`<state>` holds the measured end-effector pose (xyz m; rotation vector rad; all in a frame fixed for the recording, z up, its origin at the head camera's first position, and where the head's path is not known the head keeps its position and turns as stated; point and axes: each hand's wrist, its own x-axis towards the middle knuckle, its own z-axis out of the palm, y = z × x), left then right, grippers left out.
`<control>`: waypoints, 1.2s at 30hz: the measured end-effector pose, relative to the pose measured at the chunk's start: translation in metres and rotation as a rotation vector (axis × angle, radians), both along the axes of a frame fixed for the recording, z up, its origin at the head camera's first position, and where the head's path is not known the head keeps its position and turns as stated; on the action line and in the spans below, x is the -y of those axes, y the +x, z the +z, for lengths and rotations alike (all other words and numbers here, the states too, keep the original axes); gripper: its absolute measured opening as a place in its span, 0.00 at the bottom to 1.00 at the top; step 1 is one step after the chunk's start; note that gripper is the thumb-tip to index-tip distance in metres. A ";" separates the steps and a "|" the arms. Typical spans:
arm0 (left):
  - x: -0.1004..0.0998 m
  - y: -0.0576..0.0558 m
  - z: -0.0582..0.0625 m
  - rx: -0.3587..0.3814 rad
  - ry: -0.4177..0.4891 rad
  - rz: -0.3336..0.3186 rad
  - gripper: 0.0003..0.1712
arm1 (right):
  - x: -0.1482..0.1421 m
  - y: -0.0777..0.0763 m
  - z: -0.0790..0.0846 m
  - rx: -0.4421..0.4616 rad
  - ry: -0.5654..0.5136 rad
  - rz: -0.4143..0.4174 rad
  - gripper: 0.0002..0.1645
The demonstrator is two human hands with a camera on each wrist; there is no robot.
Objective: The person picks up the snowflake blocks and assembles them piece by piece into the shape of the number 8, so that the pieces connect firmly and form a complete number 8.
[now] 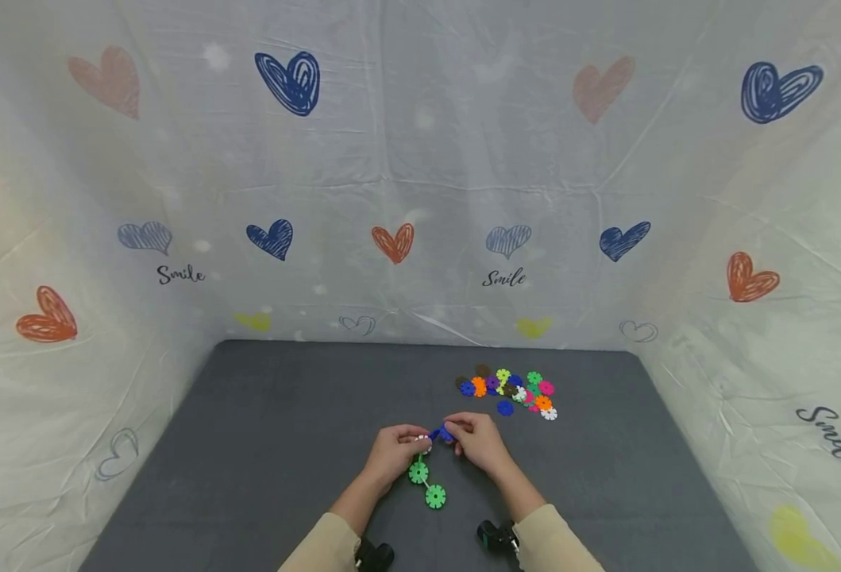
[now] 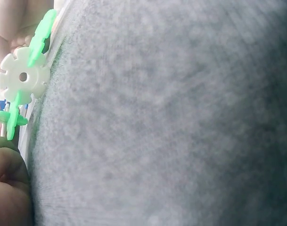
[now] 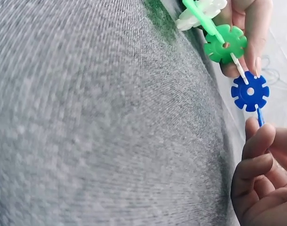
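Note:
In the head view my left hand (image 1: 394,451) pinches a white notched disc (image 1: 424,445), part of a chain of interlocking snowflake discs. Two green discs (image 1: 418,473) hang down from it towards me, with a thin pale piece between them. My right hand (image 1: 479,439) pinches a blue disc (image 1: 448,434) at the chain's other end. The right wrist view shows this end disc edge-on between thumb and finger, slotted into another blue disc (image 3: 250,92). A white disc seen edge-on joins that one to a green disc (image 3: 225,44). In the left wrist view a white disc (image 2: 23,76) shows face-on.
A loose pile of multicoloured snowflake discs (image 1: 509,389) lies on the dark grey table (image 1: 284,421), beyond my right hand. One blue disc (image 1: 505,407) lies at its near edge. A white curtain (image 1: 420,159) printed with hearts encloses the table's back and sides.

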<state>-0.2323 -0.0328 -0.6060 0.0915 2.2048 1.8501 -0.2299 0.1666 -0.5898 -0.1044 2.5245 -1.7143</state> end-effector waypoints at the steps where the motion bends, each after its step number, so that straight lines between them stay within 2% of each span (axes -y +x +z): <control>1: 0.000 0.001 0.000 0.000 0.001 -0.001 0.16 | 0.000 0.000 0.000 0.001 0.004 0.002 0.13; 5: 0.000 0.001 0.000 0.000 0.001 -0.006 0.16 | -0.001 -0.001 -0.002 -0.011 -0.007 -0.003 0.13; 14: 0.002 -0.001 0.001 0.038 0.053 -0.056 0.15 | -0.001 -0.003 -0.006 -0.080 -0.020 -0.079 0.09; 20: 0.004 -0.003 0.000 0.059 0.077 -0.076 0.15 | 0.002 -0.004 -0.004 -0.087 -0.012 -0.063 0.08; 25: 0.004 -0.002 0.001 0.062 0.077 -0.084 0.15 | 0.002 -0.005 -0.004 -0.115 0.036 -0.056 0.08; 30: 0.004 0.000 0.002 0.079 0.064 -0.084 0.16 | 0.000 -0.004 -0.007 -0.084 0.038 -0.025 0.08; 36: 0.004 -0.002 0.001 0.079 0.063 -0.085 0.16 | 0.000 -0.005 -0.008 -0.090 0.037 0.002 0.09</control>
